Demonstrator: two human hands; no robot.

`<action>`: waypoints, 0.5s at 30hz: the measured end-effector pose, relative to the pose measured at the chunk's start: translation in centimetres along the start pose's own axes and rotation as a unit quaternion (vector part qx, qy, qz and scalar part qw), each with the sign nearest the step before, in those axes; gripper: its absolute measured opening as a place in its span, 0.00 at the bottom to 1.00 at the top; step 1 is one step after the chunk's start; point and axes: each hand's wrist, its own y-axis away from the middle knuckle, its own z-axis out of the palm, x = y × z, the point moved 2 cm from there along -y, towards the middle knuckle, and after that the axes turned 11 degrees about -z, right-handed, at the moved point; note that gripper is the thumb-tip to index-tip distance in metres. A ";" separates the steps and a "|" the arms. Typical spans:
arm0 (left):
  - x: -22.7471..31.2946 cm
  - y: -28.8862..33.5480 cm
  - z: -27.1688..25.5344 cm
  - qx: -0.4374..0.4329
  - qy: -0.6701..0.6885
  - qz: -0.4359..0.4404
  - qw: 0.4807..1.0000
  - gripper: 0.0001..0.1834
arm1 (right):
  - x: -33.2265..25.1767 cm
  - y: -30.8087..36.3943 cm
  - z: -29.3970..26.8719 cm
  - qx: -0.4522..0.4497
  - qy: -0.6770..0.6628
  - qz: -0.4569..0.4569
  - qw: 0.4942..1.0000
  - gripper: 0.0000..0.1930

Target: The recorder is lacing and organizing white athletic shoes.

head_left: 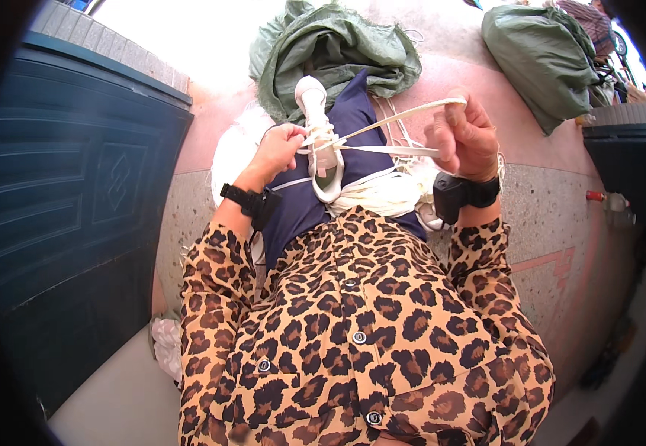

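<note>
A white lace-up shoe (328, 177) lies across my lap on dark blue cloth, its toe pointing away from me. My left hand (282, 149) is closed at the shoe's left side, its fingertips pinching by the eyelets, where a short bit of lace shows. Out to the right, my right hand (465, 137) is closed on the cream shoelace (390, 151). Two strands of it stretch between the shoe and my fingers. Beneath them, a bundle of loose cream laces (382, 190) rests on my lap.
A crumpled green woven sack (338, 56) lies beyond the shoe. Another full green sack (542, 63) stands at far right. A dark panelled door (77, 163) rises on the left. White material (235, 152) bulges beside my left arm. A red-capped bottle (616, 201) is at right.
</note>
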 end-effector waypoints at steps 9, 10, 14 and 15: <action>3.3 1.3 1.2 0.079 -0.085 0.192 0.974 0.13 | 0.6 -2.1 1.0 -0.084 -0.014 -0.036 0.996 0.08; 3.9 1.2 1.8 0.038 -0.110 0.229 0.966 0.13 | 0.8 -2.7 1.0 -0.080 -0.016 -0.025 0.996 0.07; 5.5 0.9 3.1 -0.107 -0.145 0.256 0.950 0.17 | 1.1 -4.3 1.0 -0.097 -0.038 -0.029 0.994 0.07; 5.7 0.9 3.2 -0.116 -0.143 0.240 0.953 0.17 | 1.0 -4.6 1.1 -0.101 -0.047 -0.045 0.993 0.07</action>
